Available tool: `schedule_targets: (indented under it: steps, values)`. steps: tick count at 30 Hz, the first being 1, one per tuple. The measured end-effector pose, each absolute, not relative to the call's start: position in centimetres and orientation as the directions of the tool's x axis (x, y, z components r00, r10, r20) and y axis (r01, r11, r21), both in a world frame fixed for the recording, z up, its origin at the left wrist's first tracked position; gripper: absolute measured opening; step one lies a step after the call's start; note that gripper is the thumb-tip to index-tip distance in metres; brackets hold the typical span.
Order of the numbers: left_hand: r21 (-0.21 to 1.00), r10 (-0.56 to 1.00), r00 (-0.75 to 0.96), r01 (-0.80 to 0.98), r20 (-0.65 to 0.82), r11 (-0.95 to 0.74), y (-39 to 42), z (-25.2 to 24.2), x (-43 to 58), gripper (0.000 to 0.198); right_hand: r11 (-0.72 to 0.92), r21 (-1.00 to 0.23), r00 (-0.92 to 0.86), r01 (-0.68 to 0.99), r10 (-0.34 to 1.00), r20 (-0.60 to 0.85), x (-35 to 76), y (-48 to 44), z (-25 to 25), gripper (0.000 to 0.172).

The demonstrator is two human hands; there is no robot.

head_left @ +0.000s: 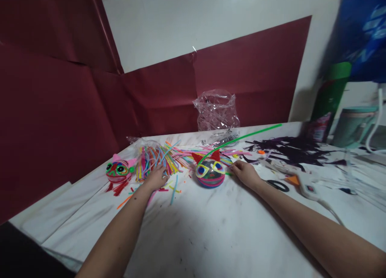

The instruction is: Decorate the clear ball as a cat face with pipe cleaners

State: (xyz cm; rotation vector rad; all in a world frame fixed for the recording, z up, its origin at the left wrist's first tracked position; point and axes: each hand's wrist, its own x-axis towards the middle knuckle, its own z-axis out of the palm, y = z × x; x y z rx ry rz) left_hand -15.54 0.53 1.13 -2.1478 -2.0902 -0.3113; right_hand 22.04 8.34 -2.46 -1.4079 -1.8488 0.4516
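Left fingers (162,174) seemingly sorted multicoloured pipe cleaners (170,163), needing one freed; right fingers (236,165) beside red-eared grey ball (210,175); both grips unclear.

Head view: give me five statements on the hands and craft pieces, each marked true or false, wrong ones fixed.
1. The red-eared head sits between the left hand and the right hand. True.
2. The pink-eared head's tassels are black. False: the pink-eared head has red tassels.
3. A long green strip slants up above the red-eared head. True.
4. The dark strips lie left of the left hand. False: the dark strips lie in the picture's right half.
5. A clear plastic bag stands behind the red-eared head. True.
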Motion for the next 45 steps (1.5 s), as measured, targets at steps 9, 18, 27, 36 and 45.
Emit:
schedule_targets:
  steps: [9, 18, 27, 36, 45]
  values:
    - [0.085, 0.966, -0.041, 0.996, 0.256, 0.019, 0.6, 1.5, -15.7, 0.024, 0.341, -0.652, -0.123, 0.677, 0.926, 0.356, 22.2, 8.4, -2.7, 0.022]
    - [0.113, 0.969, -0.027, 0.994, 0.246, -0.001, 1.2, 1.6, -16.4, 0.024, 0.344, -0.624, -0.149, 0.702, 0.927, 0.343, 22.1, 8.3, -2.4, 0.023]
    - [0.119, 0.921, -0.053, 0.993, 0.385, 0.008, 1.9, 2.1, -14.3, 0.035, 0.354, -0.607, -0.157, 0.711, 0.922, 0.354, 22.1, 8.4, -2.6, 0.023]
    - [0.062, 0.960, 0.051, 0.996, 0.275, -0.070, 2.6, 1.0, -14.3, 0.037, 0.362, -0.604, -0.162, 0.710, 0.919, 0.360, 22.1, 8.6, -2.9, 0.021]
    - [0.049, 0.968, 0.064, 0.996, 0.244, -0.079, 2.3, 2.0, -14.5, 0.030, 0.387, -0.601, -0.178, 0.699, 0.909, 0.378, 22.0, 8.5, -2.7, 0.021]
